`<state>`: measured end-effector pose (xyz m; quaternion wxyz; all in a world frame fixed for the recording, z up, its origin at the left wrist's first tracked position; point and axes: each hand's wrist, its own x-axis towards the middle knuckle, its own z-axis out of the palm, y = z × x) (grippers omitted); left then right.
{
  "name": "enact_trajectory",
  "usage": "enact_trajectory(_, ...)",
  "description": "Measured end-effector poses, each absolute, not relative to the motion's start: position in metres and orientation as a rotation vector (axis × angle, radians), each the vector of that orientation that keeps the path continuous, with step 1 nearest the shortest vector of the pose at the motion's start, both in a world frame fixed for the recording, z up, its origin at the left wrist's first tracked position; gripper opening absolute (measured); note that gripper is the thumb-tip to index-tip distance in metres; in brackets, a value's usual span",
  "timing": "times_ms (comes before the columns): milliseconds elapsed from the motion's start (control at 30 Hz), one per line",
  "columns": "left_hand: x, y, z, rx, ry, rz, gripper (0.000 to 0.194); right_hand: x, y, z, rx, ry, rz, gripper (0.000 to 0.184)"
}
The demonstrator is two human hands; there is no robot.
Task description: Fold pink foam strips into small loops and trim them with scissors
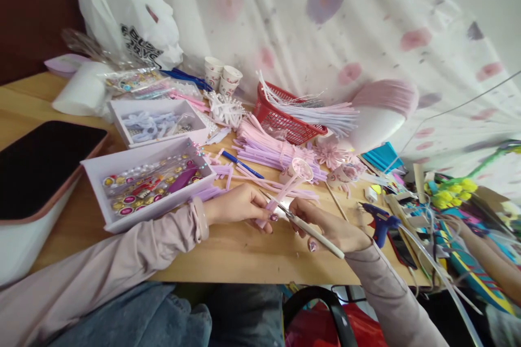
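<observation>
My left hand [244, 207] pinches a few pale pink and lilac pipe cleaners [280, 195] between thumb and fingers, just above the table's front part. Closed around scissors [315, 233] with a long whitish handle is my right hand [325, 225]. The blades point left and lie right at the pipe cleaners by my left fingertips; whether they are parted is hard to make out. Behind the hands stands a paper cup [302, 169] with small pink pieces in it. Loose pink pipe cleaners [260, 183] lie close by, near a blue pen [243, 164].
A box of beads [157, 187] and another box [158, 122] stand left, beside a dark-screened device [49, 168]. Behind are pipe cleaner bundles [277, 146] and a red basket [280, 116]. At right lie a blue glue gun [380, 222] with its cord and another person's arm [484, 249].
</observation>
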<state>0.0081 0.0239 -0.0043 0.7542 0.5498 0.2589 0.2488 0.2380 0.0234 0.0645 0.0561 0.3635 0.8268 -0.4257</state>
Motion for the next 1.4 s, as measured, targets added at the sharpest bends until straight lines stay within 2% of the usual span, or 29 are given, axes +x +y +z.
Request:
enact_trajectory(167, 0.008, 0.024, -0.004, 1.262, 0.549, 0.549, 0.012, 0.235, 0.022, 0.063, 1.139, 2.52, -1.283, 0.054)
enact_trajectory(300, 0.008, 0.024, -0.006, 1.274, 0.542, 0.531, 0.018, 0.236, 0.022, 0.059, 1.216, 2.465, -1.385, 0.055)
enact_trajectory(667, 0.006, 0.025, -0.008, 1.253, 0.542, 0.533, 0.019, 0.239, 0.015, 0.053, 1.405, 2.414, -1.419, 0.035)
enact_trajectory(1067, 0.005, 0.024, -0.007, 1.272, 0.541, 0.546, 0.024, 0.24, 0.007, 0.051, 1.706, 2.224, -1.594, 0.041)
enact_trajectory(1233, 0.006, 0.023, -0.008, 1.152, 0.54, 0.603, 0.019, 0.248, 0.005, 0.045, 1.722, 2.539, -1.219, 0.036)
enact_trajectory(1400, 0.004, 0.025, -0.001, 1.183, 0.75, 1.016, 0.023, 0.254, -0.005, 0.04, 1.672, 2.629, -0.653, 0.027)
